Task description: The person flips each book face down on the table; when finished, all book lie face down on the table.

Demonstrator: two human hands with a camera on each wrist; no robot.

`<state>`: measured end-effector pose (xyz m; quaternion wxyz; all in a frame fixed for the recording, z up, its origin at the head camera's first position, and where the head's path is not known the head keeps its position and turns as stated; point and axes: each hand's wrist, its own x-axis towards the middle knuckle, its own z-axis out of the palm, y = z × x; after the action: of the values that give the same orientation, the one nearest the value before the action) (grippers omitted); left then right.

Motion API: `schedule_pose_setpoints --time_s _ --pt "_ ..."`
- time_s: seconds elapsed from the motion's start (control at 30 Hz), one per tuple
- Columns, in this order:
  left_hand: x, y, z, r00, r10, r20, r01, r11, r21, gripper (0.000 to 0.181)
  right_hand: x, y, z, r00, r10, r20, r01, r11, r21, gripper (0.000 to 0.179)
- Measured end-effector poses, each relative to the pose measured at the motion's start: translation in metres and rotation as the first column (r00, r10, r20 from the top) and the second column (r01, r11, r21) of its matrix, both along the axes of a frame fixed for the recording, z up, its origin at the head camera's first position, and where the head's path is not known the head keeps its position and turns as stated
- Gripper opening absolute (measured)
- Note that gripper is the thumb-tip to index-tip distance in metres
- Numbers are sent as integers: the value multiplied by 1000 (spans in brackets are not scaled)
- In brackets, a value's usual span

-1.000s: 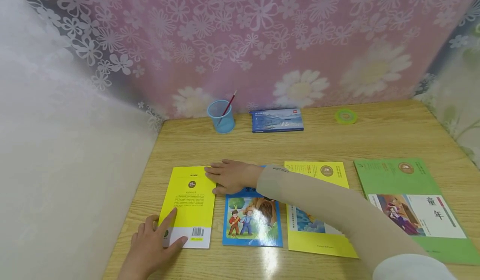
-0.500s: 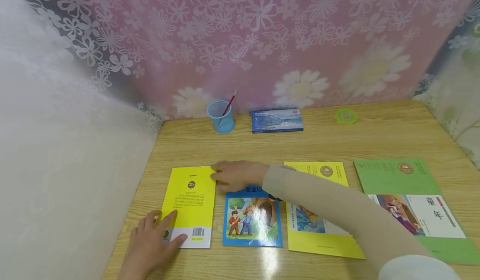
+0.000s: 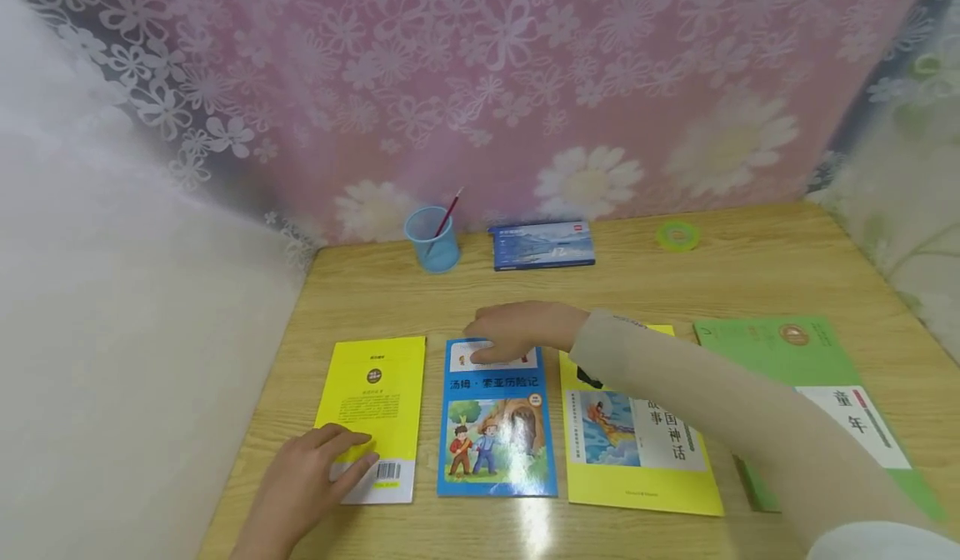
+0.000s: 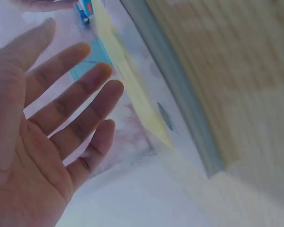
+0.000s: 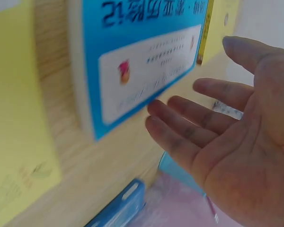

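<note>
You seem to be between touches while lining up a row of books on the wooden table (image 3: 352,293). Your right hand (image 3: 517,332) is hovering at the top edge of the blue Tom Sawyer book (image 3: 498,435), which is lying face-up at lower centre; its fingers are spreading apart, gripping nothing, and contact you can't tell. Your left hand (image 3: 303,470) is resting at or just over the yellow book (image 3: 381,397), which is showing its back cover at lower left; those fingers are standing apart too, holding nothing, contact unclear. If you're squaring the blue book next, the move is calling for flat fingertips on the cover and light pressure, without nudging its neighbour.

Against a half-second ago: your right hand is leaving the yellow book's upper right corner, so that corner and the blue book's title are now showing. The whole view is sitting slightly shifted.
</note>
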<state>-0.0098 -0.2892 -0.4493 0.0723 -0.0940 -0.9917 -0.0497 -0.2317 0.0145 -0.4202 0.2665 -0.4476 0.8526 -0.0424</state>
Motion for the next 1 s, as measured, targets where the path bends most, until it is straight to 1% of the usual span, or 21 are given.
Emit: schedule_pose_setpoints --time_s 0.07,0.17,0.27,0.33,0.4,0.47,0.6,0.73,0.83,0.9,1.0 --pt "-1 3 2 1000 -28 8 28 1000 7 41 -4 11 2 1000 -18 10 18 1000 -8 55" --pt "0 7 3 998 -60 23 59 998 20 56 -11 28 2 999 -26 40 28 999 -38 44" --pt "1 13 4 995 -68 69 67 998 16 71 -18 45 2 991 -59 121 67 996 -66 36" --pt "1 18 5 991 -69 114 68 998 17 78 -22 54 2 980 -95 177 109 991 -71 37" --pt "1 24 4 985 -82 153 79 997 27 84 -24 61 2 966 -124 225 145 987 -77 37" --pt "0 30 3 979 -105 176 99 994 44 87 -26 66 0 955 -140 262 167 982 -85 35" --pt "-2 41 -2 965 -165 206 149 984 93 88 -27 71 -2 933 -138 331 186 975 -119 40" --pt "-4 52 -8 941 -221 257 193 973 128 88 -26 75 -2 913 -148 380 214 967 -137 43" --pt "-6 61 -11 926 -256 277 228 965 127 87 -25 76 -1 907 -159 389 230 962 -143 43" --pt "-7 66 -12 923 -271 273 249 962 113 87 -25 76 -1 904 -172 392 245 959 -145 43" --pt "-9 73 -15 923 -284 259 271 959 86 86 -23 77 -1 894 -201 401 277 950 -142 41"
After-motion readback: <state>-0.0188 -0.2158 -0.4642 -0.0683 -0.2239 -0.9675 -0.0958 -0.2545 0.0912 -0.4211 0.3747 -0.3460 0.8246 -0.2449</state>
